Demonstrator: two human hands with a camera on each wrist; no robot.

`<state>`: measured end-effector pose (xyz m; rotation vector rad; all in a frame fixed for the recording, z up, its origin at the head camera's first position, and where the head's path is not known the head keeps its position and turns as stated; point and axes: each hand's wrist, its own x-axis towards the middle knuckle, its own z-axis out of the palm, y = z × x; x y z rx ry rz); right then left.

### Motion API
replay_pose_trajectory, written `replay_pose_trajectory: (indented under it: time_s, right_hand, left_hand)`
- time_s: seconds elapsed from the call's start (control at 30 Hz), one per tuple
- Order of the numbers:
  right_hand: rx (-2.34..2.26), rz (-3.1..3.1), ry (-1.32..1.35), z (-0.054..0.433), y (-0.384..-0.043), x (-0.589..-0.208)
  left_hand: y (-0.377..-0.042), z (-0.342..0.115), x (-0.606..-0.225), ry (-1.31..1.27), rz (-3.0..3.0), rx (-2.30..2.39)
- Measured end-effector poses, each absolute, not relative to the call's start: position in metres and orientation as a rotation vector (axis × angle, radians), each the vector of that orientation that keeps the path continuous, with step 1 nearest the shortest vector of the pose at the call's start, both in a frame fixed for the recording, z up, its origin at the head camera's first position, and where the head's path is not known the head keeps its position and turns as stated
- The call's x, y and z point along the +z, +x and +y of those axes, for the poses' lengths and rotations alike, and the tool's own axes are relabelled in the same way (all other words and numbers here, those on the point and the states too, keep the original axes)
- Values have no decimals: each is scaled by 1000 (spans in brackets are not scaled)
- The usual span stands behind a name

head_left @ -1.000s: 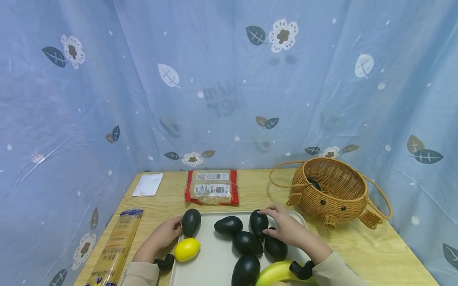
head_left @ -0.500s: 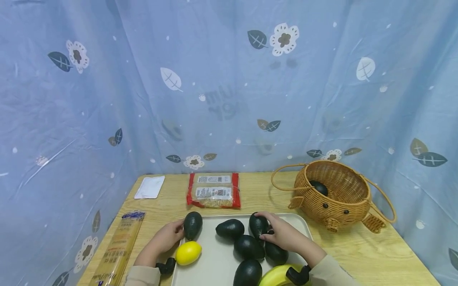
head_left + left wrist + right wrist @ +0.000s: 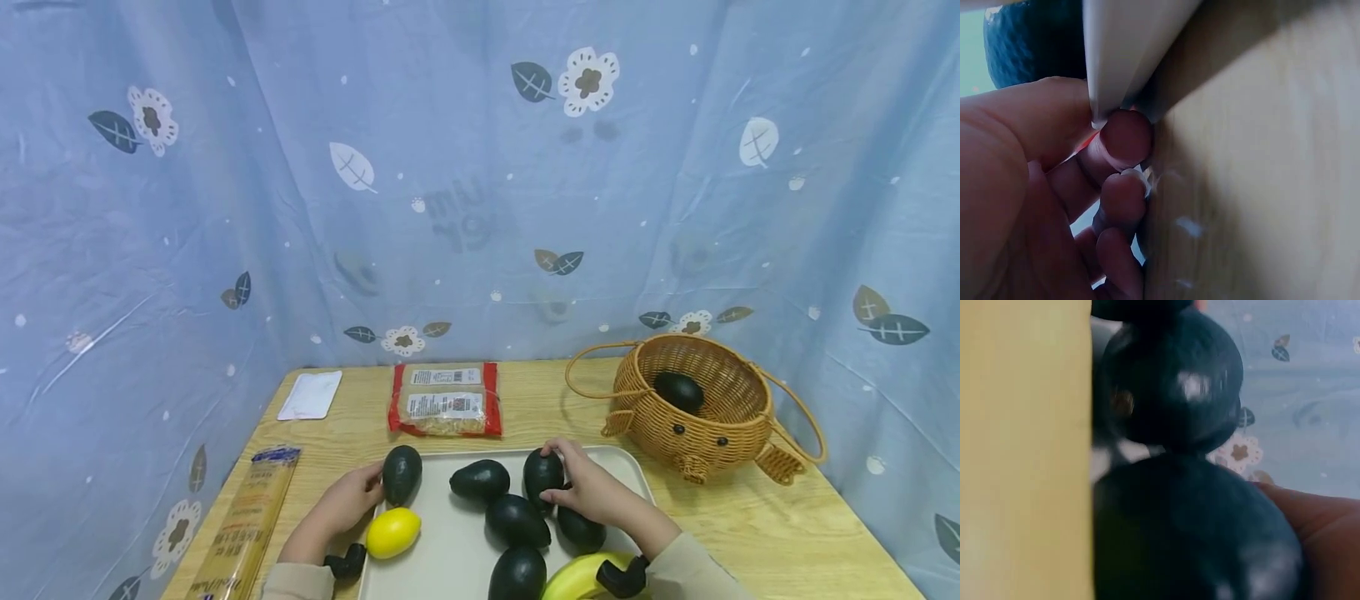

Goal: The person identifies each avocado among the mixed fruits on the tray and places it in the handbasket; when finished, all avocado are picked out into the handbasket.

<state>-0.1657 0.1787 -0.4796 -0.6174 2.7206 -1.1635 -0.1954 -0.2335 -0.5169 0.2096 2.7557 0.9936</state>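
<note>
**Right hand (image 3: 583,482) grasps a dark green, pear-shaped avocado (image 3: 543,475); left hand (image 3: 349,500) pinches the rim of a shallow off-white tray (image 3: 450,554)**

The right hand's fingers curl over the far end of the avocado, with the thumb at its near right side. This fruit is at the far right part of the tray; whether it rests on the tray or is raised cannot be told. The left hand grips the tray's left rim, thumb above and the index fingertip beneath.

Just inside that rim, by the left thumb, a second avocado (image 3: 402,475) stands at the far left corner, and a glossy yellow lemon (image 3: 393,533) lies just near of it. Four more dark avocados share the tray: one far in the middle (image 3: 480,480), one in the centre (image 3: 517,521), one nearer (image 3: 517,573), and one under the right wrist (image 3: 580,531). At the near right lies a curved yellow banana (image 3: 577,577), partly covered by a black wrist mount (image 3: 624,577).

Far right of the tray, on the pale wooden worktop (image 3: 787,542), sits a brown woven wicker basket (image 3: 647,423) with an animal face and two looped handles. It holds a single avocado (image 3: 678,392) on its left side.

Beyond the tray lies a clear plastic packet with red ends and white labels (image 3: 444,400). To the left are a white square sachet (image 3: 310,396) and a long transparent packet of yellow pasta (image 3: 243,533).
</note>
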Motion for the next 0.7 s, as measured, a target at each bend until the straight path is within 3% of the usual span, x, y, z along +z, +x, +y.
replay_pose_trajectory:
  time_s: [0.7]
  right_hand:
    - [-1294,2895,-496,169,-158,-471]
  left_hand:
    - [-200,-237,-525,173,2695,1004]
